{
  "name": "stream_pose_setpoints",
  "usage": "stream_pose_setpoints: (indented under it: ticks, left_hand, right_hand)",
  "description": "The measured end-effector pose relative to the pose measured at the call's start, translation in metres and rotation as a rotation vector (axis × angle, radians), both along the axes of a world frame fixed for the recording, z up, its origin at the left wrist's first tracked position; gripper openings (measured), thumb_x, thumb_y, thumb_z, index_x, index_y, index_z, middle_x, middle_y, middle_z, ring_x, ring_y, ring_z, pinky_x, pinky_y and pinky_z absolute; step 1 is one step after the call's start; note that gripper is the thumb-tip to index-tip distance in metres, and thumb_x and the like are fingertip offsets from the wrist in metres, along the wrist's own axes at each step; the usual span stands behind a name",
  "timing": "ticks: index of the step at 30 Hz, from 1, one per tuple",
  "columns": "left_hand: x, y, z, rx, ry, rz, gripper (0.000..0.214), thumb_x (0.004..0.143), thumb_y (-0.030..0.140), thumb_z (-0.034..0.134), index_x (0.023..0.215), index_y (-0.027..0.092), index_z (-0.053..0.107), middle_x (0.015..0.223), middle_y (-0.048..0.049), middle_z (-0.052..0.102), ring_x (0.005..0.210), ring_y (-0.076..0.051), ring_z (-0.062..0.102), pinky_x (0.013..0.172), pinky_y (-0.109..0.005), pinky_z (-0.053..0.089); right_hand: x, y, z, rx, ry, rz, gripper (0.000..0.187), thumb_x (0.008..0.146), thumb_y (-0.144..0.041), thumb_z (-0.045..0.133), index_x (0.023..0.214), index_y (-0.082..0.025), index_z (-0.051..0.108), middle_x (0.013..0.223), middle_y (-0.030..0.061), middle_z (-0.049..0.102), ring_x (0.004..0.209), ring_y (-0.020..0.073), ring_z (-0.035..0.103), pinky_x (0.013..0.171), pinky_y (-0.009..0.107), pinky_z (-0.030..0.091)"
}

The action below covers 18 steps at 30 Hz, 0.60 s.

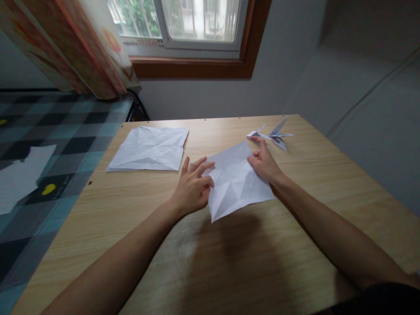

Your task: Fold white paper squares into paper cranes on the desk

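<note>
A creased white sheet of paper (233,177) is held tilted just above the wooden table, with a shadow beneath it. My left hand (194,186) grips its left edge between thumb and forefinger, the other fingers spread apart. At the right edge, my right hand (265,162) pinches the sheet, its upper fingers reaching past the paper. Fold lines form triangles in the sheet's lower part. Just beyond my right hand lie folded paper cranes (278,134), partly covered by the fingers; how many there are I cannot tell.
A stack of creased white paper (149,148) lies at the table's back left. The wooden table (131,210) ends near a wall with a window (200,22). Left of it is a checkered cloth (19,236) bearing loose white paper (22,175), below a curtain (88,48).
</note>
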<state>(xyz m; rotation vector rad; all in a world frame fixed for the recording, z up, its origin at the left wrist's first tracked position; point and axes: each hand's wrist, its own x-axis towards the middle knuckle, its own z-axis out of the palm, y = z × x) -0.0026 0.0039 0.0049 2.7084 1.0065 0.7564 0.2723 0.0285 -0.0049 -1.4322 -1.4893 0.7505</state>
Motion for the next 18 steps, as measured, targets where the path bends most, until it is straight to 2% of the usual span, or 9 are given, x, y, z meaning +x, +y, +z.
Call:
stream_pose_setpoints:
  ticks: [3,4,6,8,9,11,13,16,18]
  left_hand:
    - [-0.002,0.003,-0.003,-0.083,-0.206,-0.007,0.013,0.079,0.016,0.057,0.081,0.022,0.068,0.109,-0.0032,0.074,0.116,-0.025,0.064,0.121,-0.058,0.022]
    - [-0.002,0.004,-0.004,-0.125,-0.292,0.033,0.012,0.081,0.019,0.057,0.085,0.021,0.067,0.099,-0.0025,0.075,0.101,-0.022,0.068,0.115,-0.053,0.034]
    - [-0.002,0.006,-0.008,-0.222,-0.484,0.171,0.01,0.085,0.025,0.056,0.088,0.02,0.065,0.08,-0.0004,0.071,0.075,-0.017,0.066,0.089,-0.039,0.053]
    - [0.0,0.009,-0.01,-0.302,-0.671,0.302,0.013,0.087,0.031,0.056,0.09,0.019,0.061,0.074,0.0006,0.067,0.065,-0.016,0.061,0.068,-0.029,0.052]
    - [0.0,0.011,-0.011,-0.328,-0.746,0.343,0.015,0.087,0.033,0.056,0.092,0.019,0.06,0.076,0.0001,0.066,0.067,-0.016,0.06,0.066,-0.028,0.051]
    - [0.002,0.015,-0.01,-0.35,-0.837,0.385,0.019,0.087,0.036,0.056,0.096,0.019,0.059,0.084,-0.0018,0.068,0.076,-0.017,0.062,0.069,-0.028,0.051]
    - [0.002,0.018,-0.008,-0.349,-0.853,0.436,0.022,0.086,0.037,0.056,0.096,0.018,0.058,0.089,-0.0033,0.068,0.082,-0.018,0.062,0.074,-0.028,0.051]
    - [0.002,0.021,-0.005,-0.346,-0.77,0.583,0.022,0.084,0.037,0.057,0.094,0.017,0.058,0.085,-0.0037,0.066,0.077,-0.019,0.062,0.071,-0.029,0.049]
    - [0.001,0.021,-0.002,-0.355,-0.652,0.677,0.024,0.083,0.035,0.06,0.098,0.017,0.058,0.08,-0.0028,0.065,0.07,-0.018,0.061,0.067,-0.03,0.048]
  right_hand:
    - [0.004,0.004,0.004,-0.07,0.143,0.068,0.069,0.071,-0.016,0.053,0.137,-0.027,0.038,0.088,0.0012,0.07,0.057,0.0146,0.057,0.052,0.025,0.042]
    - [0.006,0.005,0.006,-0.082,0.167,0.093,0.063,0.069,-0.018,0.055,0.13,-0.026,0.044,0.086,0.0004,0.068,0.059,0.0139,0.056,0.053,0.024,0.041]
    - [0.01,0.007,0.01,-0.123,0.184,0.138,0.043,0.067,-0.022,0.059,0.11,-0.022,0.058,0.077,-0.0009,0.064,0.059,0.0126,0.051,0.053,0.023,0.037]
    - [0.013,0.006,0.013,-0.211,0.244,0.198,0.025,0.068,-0.031,0.062,0.09,-0.019,0.063,0.064,-0.0019,0.056,0.056,0.0119,0.045,0.051,0.024,0.034]
    - [0.014,0.004,0.015,-0.257,0.31,0.236,0.023,0.069,-0.037,0.062,0.083,-0.019,0.064,0.059,-0.0029,0.051,0.053,0.0116,0.041,0.049,0.024,0.032]
    - [0.015,-0.001,0.018,-0.328,0.453,0.328,0.028,0.07,-0.044,0.062,0.08,-0.019,0.064,0.054,-0.0051,0.042,0.049,0.0105,0.034,0.046,0.024,0.028]
    - [0.013,-0.005,0.02,-0.344,0.494,0.411,0.03,0.064,-0.043,0.069,0.081,-0.019,0.065,0.057,-0.0061,0.042,0.049,0.0089,0.031,0.045,0.023,0.027]
    - [0.006,-0.008,0.022,-0.27,0.388,0.445,0.031,0.057,-0.037,0.081,0.077,-0.017,0.067,0.07,-0.0019,0.055,0.059,0.0097,0.044,0.053,0.024,0.039]
    - [0.003,-0.01,0.022,-0.248,0.375,0.423,0.031,0.06,-0.041,0.082,0.071,-0.016,0.068,0.077,0.0022,0.061,0.067,0.0127,0.053,0.06,0.026,0.045]
